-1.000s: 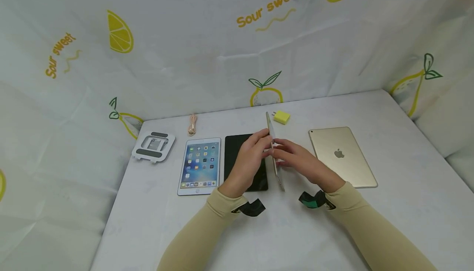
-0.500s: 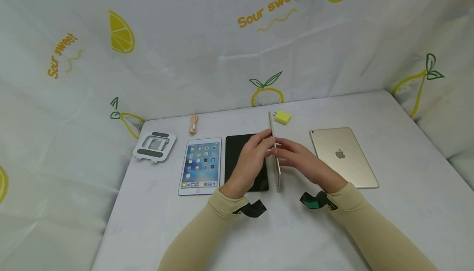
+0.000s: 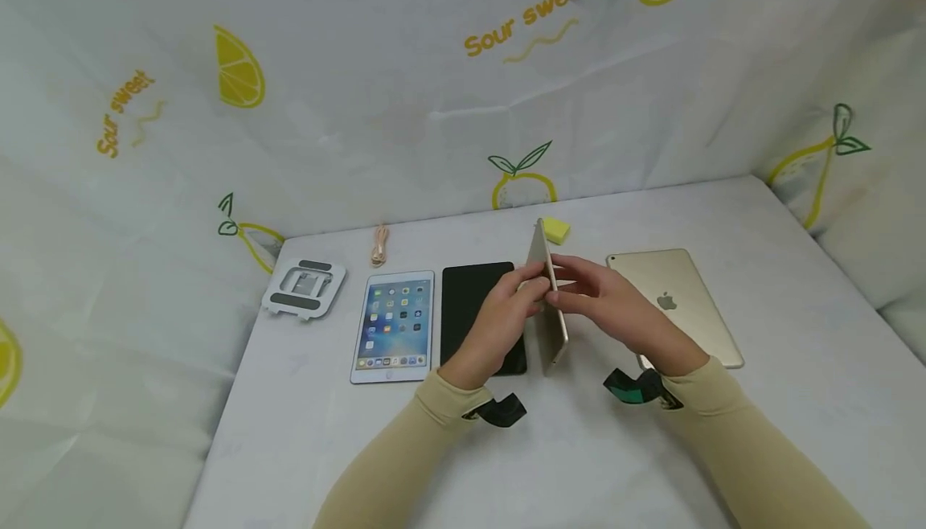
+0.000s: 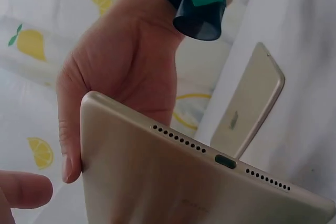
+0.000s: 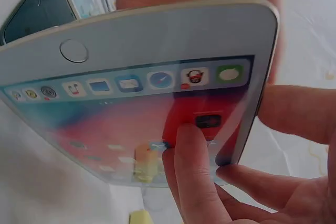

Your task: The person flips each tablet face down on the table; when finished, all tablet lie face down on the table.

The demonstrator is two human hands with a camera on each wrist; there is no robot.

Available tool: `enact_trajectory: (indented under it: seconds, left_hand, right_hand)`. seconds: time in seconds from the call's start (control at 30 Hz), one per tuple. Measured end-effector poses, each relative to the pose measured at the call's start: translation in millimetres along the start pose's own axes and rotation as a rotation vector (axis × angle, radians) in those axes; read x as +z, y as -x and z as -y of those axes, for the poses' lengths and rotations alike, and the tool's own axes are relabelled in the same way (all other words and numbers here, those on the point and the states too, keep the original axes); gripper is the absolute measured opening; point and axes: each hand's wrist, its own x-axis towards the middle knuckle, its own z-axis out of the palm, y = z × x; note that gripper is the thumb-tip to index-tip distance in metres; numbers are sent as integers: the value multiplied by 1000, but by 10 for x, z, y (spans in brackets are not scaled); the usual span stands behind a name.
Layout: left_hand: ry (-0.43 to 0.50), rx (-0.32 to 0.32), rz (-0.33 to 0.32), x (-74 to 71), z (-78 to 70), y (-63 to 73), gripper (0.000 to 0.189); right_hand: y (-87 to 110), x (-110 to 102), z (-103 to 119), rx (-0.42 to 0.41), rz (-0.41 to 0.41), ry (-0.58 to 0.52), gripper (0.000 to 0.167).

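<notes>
Both hands hold a gold-backed tablet (image 3: 555,336) upright, nearly edge-on in the head view. On its left is my left hand (image 3: 495,320), gripping the upper long edge. From the right, my right hand (image 3: 615,304) pinches the same edge, thumb on top. The left wrist view shows the tablet's gold back (image 4: 173,182) with speaker holes and a port. In the right wrist view the screen (image 5: 121,124) is lit with app icons, and fingers (image 5: 197,166) of my right hand lie against it.
A black tablet (image 3: 470,296) and a lit white tablet (image 3: 394,320) lie left. Right lies another gold tablet (image 3: 651,288), back up. Farther off are a folded stand (image 3: 297,304), a pink coiled cable (image 3: 379,246) and a yellow charger plug (image 3: 556,230), partly hidden by the held tablet.
The held tablet has shifted slightly right along with both hands. It has tilted, so more of its gold back shows, and it now covers part of the yellow plug.
</notes>
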Motion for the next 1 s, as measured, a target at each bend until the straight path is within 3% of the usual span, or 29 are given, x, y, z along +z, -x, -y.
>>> enact_trajectory:
  seconds: [0.37,0.7,1.0]
  left_hand:
    - [-114,-93,73,44,170,-84,54]
    - [-191,-93,82,17,235,-131,50]
    - [-184,-136,49,20,200,-140,55]
  right_hand:
    - [145,-209,-5,67,-90,212,72]
    - [232,-353,-172,111,-101,203,67]
    - [242,-373,-288,207,-97,275,70]
